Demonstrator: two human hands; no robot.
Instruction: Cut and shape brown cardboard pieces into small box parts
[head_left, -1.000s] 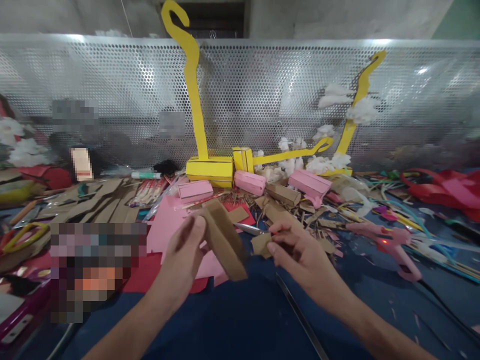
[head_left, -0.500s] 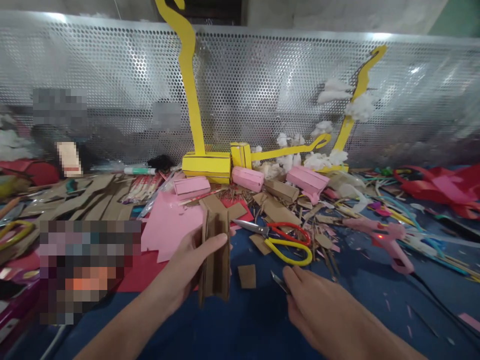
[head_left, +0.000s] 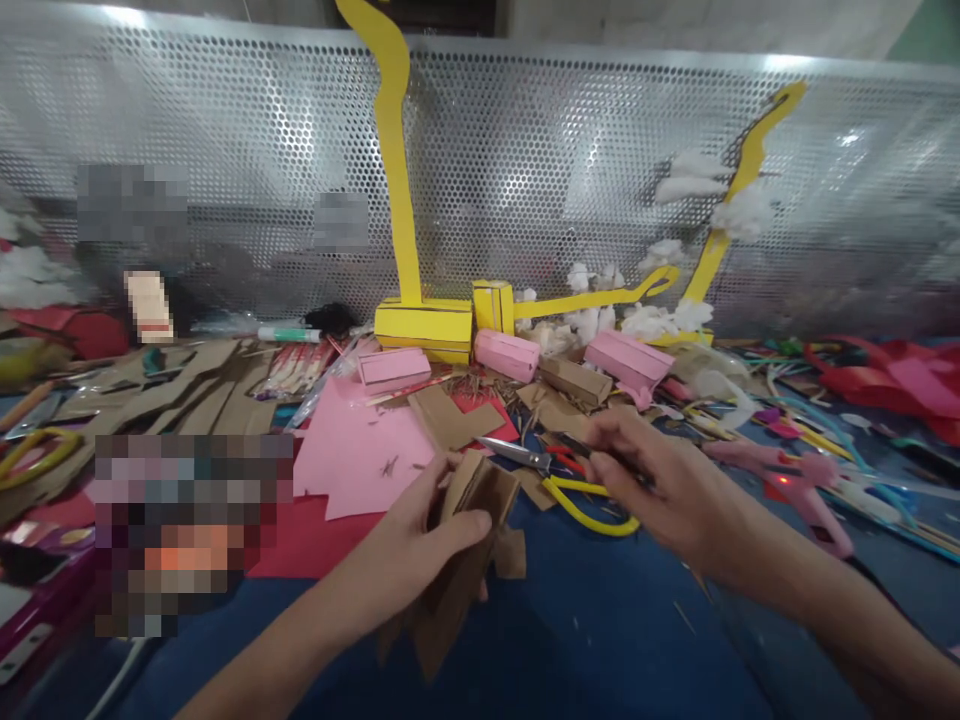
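Now our left hand curls firmly round a folded cardboard piece at six o'clock; our right hand, at four o'clock, pinches a dark, slim tool. From the cardboard, scissors lie between one and two o'clock.

Scissors on table lie right of cardboard piece in left hand, glue gun farther right, perforated panel behind.

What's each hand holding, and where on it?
Left hand: folded cardboard piece, around its middle, thumb across it. Right hand: slim dark tool, one end sticking out; the hand hides the held part.
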